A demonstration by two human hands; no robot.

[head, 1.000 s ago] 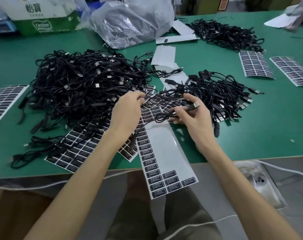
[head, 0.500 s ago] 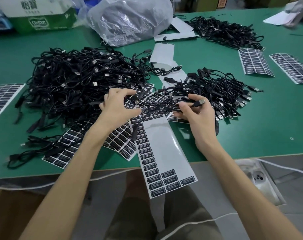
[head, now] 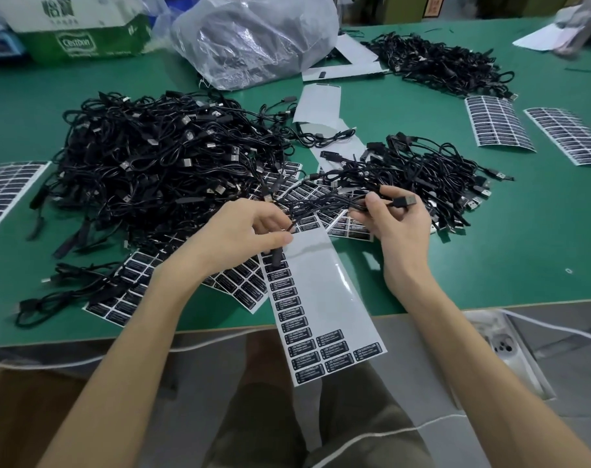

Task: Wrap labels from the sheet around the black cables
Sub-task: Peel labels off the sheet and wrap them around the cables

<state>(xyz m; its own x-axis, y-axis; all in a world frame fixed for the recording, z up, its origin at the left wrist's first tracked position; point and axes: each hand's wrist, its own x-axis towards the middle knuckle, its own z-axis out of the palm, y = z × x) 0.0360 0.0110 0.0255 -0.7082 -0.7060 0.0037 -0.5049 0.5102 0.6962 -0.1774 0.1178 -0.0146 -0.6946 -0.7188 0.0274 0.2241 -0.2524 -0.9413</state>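
Left hand (head: 240,234) is pinching a black cable (head: 324,202) with curled fingers, right above the top of the label sheet (head: 324,292). Right hand (head: 400,228) grips the cable further along, USB plug (head: 405,201) poking out past the fingers. Sheet's mostly bare, with labels left down one edge and along the bottom, and its end hangs off the green counter (head: 489,251). Big cable heap (head: 159,163) on the left, smaller pile (head: 432,170) just behind the right hand.
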